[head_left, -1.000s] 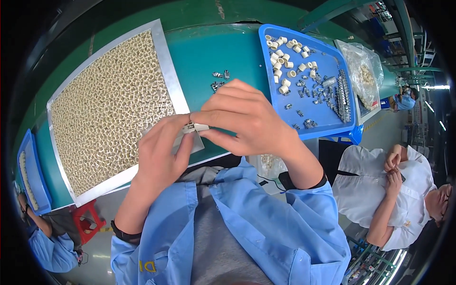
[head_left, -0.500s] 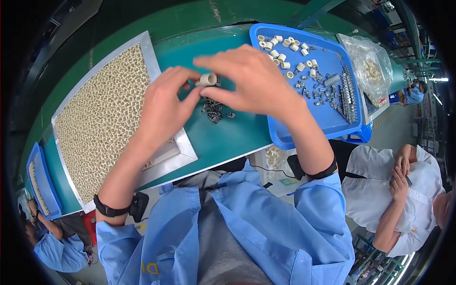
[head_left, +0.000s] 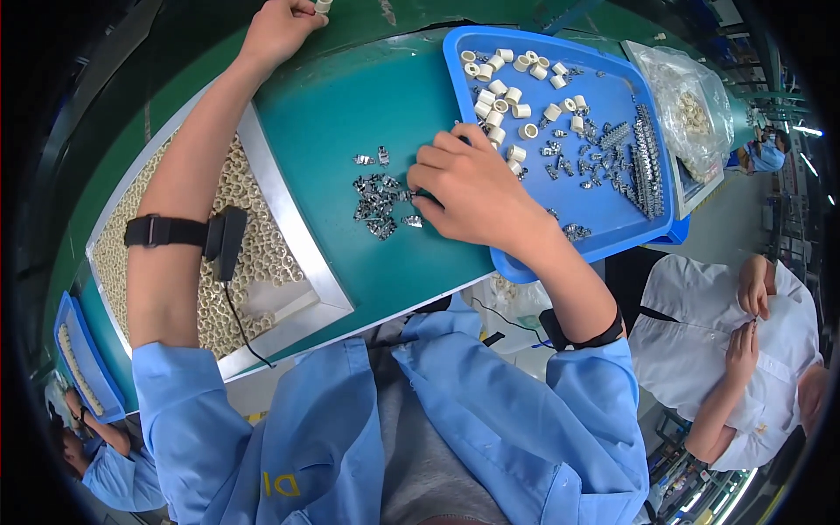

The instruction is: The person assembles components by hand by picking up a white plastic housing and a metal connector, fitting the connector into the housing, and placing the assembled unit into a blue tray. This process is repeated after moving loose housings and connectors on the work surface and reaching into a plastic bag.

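My left hand (head_left: 278, 33) is stretched out past the far edge of the bench, its fingers pinching a cream hollow cylinder (head_left: 323, 6) that the top of the picture partly cuts off. Closer in, my right hand (head_left: 477, 188) has its fingers curled down at the right side of a loose pile of small metal parts (head_left: 376, 199) on the green mat. Its thumb and forefinger close on one small metal part (head_left: 406, 197) at the pile's edge. A blue tray (head_left: 604, 249) beside that hand holds cream cylinders (head_left: 513, 94) and more metal parts (head_left: 646, 166).
To the left, a metal-edged frame (head_left: 302, 229) is packed with cream pieces (head_left: 236, 262) under my left forearm. A clear plastic bag (head_left: 691, 105) of cream pieces lies beyond the tray. One person in white (head_left: 713, 350) stands at right; another in blue (head_left: 122, 464) works at left.
My hands, which were together at the cream cylinder over the pile, have parted. My left hand has carried a cylinder to the far edge; my right has come down beside the metal parts.
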`<state>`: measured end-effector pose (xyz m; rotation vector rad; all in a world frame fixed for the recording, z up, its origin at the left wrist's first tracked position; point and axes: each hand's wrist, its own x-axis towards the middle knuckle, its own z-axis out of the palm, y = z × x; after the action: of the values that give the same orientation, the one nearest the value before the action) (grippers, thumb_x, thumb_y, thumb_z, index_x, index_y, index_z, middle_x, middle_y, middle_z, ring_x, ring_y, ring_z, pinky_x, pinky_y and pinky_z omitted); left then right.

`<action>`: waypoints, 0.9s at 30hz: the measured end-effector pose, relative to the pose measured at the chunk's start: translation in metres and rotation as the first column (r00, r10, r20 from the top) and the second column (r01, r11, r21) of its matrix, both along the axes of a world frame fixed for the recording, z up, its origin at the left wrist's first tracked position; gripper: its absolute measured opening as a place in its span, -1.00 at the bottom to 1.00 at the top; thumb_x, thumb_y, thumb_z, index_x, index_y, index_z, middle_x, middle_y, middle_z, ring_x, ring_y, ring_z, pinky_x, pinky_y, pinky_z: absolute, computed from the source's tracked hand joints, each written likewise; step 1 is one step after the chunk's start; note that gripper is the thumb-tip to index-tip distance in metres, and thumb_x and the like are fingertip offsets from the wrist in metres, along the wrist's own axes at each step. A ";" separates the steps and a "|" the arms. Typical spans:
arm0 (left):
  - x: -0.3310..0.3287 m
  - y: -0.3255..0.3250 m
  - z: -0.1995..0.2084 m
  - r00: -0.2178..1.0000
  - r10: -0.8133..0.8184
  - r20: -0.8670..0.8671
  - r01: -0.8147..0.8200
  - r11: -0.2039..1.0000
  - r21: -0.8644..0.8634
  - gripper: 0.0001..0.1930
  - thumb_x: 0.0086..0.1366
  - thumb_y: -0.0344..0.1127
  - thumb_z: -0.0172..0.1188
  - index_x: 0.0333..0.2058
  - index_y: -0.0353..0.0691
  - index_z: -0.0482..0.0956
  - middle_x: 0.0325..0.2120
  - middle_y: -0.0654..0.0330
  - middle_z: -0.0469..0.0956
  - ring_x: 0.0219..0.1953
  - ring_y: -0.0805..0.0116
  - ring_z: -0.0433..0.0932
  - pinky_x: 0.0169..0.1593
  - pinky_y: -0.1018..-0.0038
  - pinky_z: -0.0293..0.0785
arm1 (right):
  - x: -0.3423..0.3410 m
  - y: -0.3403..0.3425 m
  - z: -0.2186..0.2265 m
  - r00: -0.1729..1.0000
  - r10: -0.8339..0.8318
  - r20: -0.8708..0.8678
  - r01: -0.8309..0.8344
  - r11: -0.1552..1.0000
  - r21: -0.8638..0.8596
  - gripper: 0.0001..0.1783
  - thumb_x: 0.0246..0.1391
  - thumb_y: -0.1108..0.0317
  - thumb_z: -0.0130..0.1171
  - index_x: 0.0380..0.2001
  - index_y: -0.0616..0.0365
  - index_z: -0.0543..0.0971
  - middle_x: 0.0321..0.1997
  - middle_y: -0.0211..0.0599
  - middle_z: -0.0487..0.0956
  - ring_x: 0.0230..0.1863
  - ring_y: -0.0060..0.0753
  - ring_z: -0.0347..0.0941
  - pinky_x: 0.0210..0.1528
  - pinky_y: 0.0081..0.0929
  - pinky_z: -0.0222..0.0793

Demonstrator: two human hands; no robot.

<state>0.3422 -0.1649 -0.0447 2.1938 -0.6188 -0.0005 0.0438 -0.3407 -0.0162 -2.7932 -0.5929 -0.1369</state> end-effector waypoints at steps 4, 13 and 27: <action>0.004 -0.006 -0.007 0.998 0.066 0.022 -0.068 0.995 0.067 -0.80 0.09 -0.30 0.46 -0.39 -0.30 0.70 -0.49 0.08 0.68 -0.42 0.25 0.65 -0.24 0.34 0.56 | 0.001 -0.001 -0.003 0.999 0.010 -0.032 -0.009 1.000 0.017 -0.88 0.02 0.34 0.30 -0.39 0.12 0.61 -0.34 -0.29 0.51 -0.08 -0.22 0.46 0.27 -0.13 0.23; -0.003 -0.001 -0.008 0.998 0.064 0.009 -0.064 0.996 0.066 -0.80 0.12 -0.30 0.43 -0.38 -0.31 0.68 -0.52 0.12 0.64 -0.43 0.35 0.61 -0.27 0.37 0.53 | 0.000 0.006 0.008 0.997 -0.035 0.068 0.033 0.999 0.036 -0.90 0.00 0.39 0.19 -0.46 0.16 0.49 -0.41 -0.24 0.41 -0.14 -0.15 0.44 0.38 0.01 0.17; -0.229 0.174 0.085 0.940 -0.309 0.147 0.231 0.889 0.395 -0.88 0.21 -0.42 0.33 -0.26 -0.17 0.64 -0.32 0.21 0.58 -0.17 0.24 0.53 -0.06 0.30 0.17 | -0.010 0.016 0.007 0.990 0.081 0.113 -0.051 0.969 -0.243 -0.87 0.12 0.38 0.18 -0.48 0.15 0.51 -0.42 -0.25 0.44 -0.25 -0.20 0.47 0.36 -0.01 0.24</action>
<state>0.1132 0.0087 0.0408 2.4705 -1.1209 -0.0415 0.0340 -0.3246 -0.0095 -3.0093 -0.7792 -0.2393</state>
